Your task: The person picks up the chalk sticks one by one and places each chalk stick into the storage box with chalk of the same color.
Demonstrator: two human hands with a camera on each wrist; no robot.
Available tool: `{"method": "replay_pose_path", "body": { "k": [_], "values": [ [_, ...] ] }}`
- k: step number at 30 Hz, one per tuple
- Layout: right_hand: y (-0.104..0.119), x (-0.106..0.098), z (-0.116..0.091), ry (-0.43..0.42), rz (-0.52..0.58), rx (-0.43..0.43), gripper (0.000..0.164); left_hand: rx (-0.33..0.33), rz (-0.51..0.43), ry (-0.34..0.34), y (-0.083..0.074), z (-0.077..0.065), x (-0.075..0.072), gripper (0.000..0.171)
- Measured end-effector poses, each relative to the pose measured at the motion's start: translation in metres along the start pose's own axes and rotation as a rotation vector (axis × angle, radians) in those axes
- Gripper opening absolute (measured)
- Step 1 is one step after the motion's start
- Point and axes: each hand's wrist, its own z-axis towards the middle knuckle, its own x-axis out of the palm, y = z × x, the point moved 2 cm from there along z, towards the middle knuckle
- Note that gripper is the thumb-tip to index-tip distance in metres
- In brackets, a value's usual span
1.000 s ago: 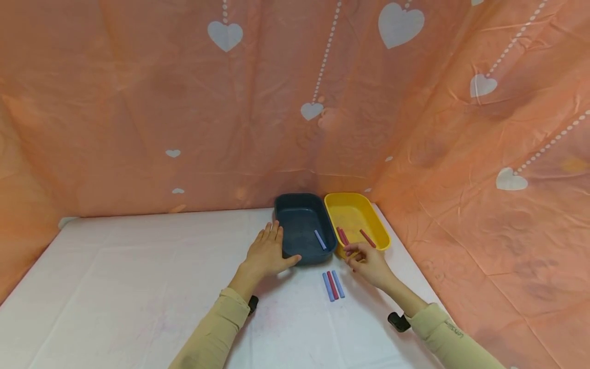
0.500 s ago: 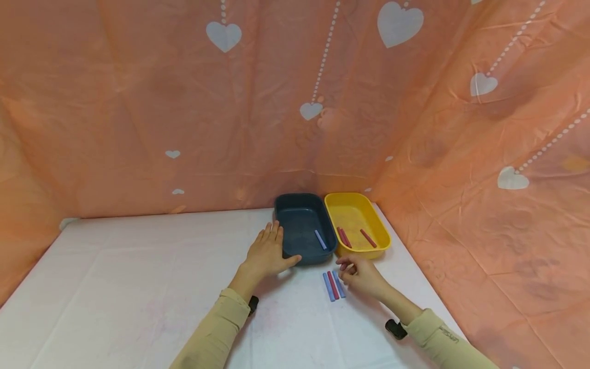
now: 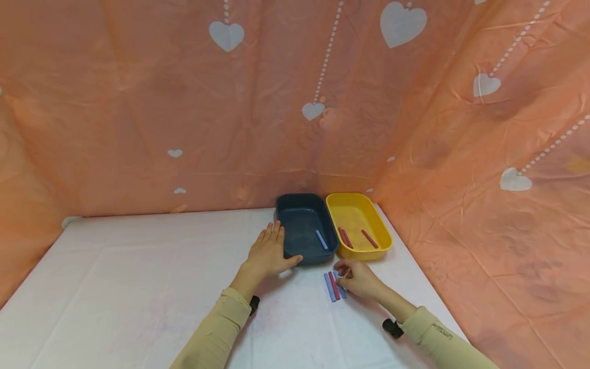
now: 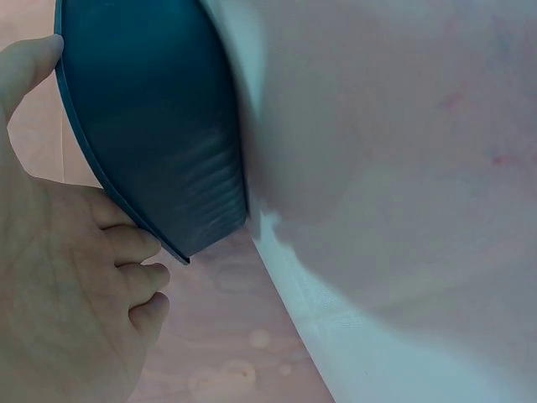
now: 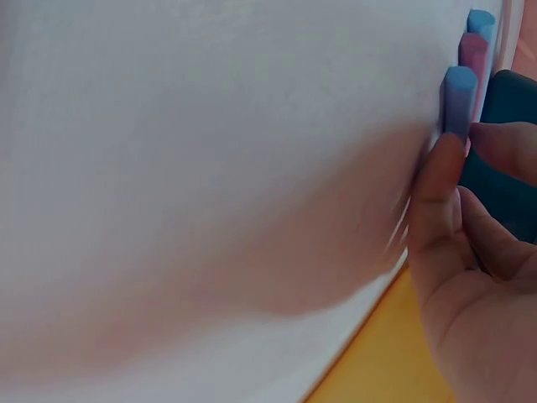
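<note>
My right hand (image 3: 360,279) pinches the rightmost blue chalk stick (image 5: 459,94) between thumb and forefinger, at its far end. This stick lies on the white table beside a red chalk stick (image 3: 334,286) and another blue chalk stick (image 3: 329,288), all in a row. Against the left side of the dark blue bin (image 3: 308,259) rests my left hand (image 3: 266,254), fingers extended along the rim and thumb at the front corner. In the left wrist view its thumb (image 4: 33,67) touches the rim. One blue chalk stick (image 3: 321,240) lies inside this bin.
A yellow bin (image 3: 364,254) stands right of the dark one, with red chalk sticks (image 3: 370,239) inside. An orange curtain (image 3: 230,128) with white hearts hangs behind and along the right. White cloth covers the table (image 3: 138,287).
My right hand has come from over the yellow bin's front edge toward me, down to the chalk row, and now pinches the rightmost blue stick. My left hand has stayed at the dark bin.
</note>
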Motion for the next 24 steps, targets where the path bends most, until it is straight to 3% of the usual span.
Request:
{"method": "replay_pose_path", "body": {
  "k": [10,24],
  "values": [
    [0.0012,0.0004,0.001,0.015,-0.023,0.002,0.026,-0.001,0.006,0.0,-0.0006,0.0004,0.0001,0.106],
    [0.003,0.0022,-0.0014,-0.006,0.055,0.054,0.028,-0.006,0.0,-0.003,0.0001,0.0007,0.0015,0.106]
  ]
}}
